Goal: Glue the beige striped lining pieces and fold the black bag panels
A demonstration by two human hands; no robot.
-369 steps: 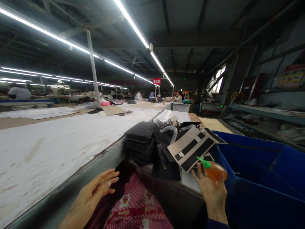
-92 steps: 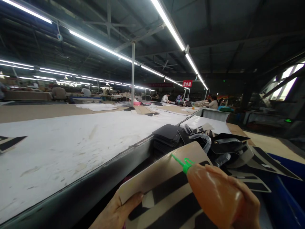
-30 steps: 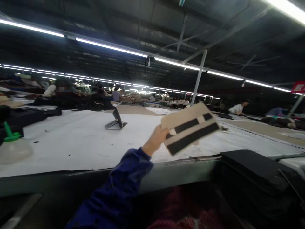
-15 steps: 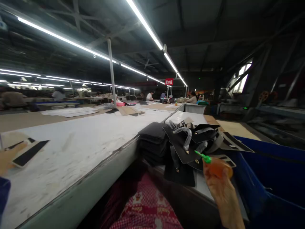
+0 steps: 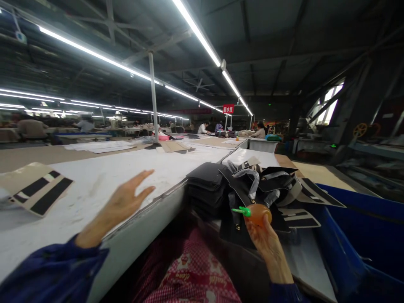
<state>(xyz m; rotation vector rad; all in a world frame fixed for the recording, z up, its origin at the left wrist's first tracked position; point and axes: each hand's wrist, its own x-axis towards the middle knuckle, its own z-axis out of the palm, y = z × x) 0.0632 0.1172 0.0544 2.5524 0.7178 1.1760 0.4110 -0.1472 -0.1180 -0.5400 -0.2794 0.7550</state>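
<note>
Over the white tabletop point(image 5: 104, 181), my left hand point(image 5: 123, 202) is held with thumb and fingers apart and nothing in it. My right hand point(image 5: 265, 237) grips an orange squeeze bottle point(image 5: 259, 213) whose green nozzle points left. Below and behind that bottle lie black bag panels point(image 5: 236, 185) with plastic-wrapped handles and small gold fittings. A neat stack of black pieces point(image 5: 205, 185) stands to their left, at the table edge. On the far left of the table rests a beige panel with black strips point(image 5: 41, 187), apart from my left hand.
A blue bin point(image 5: 356, 235) stands at the right. Further back on the tables lie white sheets point(image 5: 101, 146) and a brown piece point(image 5: 172, 146), near a white post point(image 5: 153, 97). Several people work in the distance, beyond a red sign point(image 5: 228, 109).
My left hand has left the beige panel at the far left and moved right, now spread. My right hand has brought the bottle left, its nozzle turned more level.
</note>
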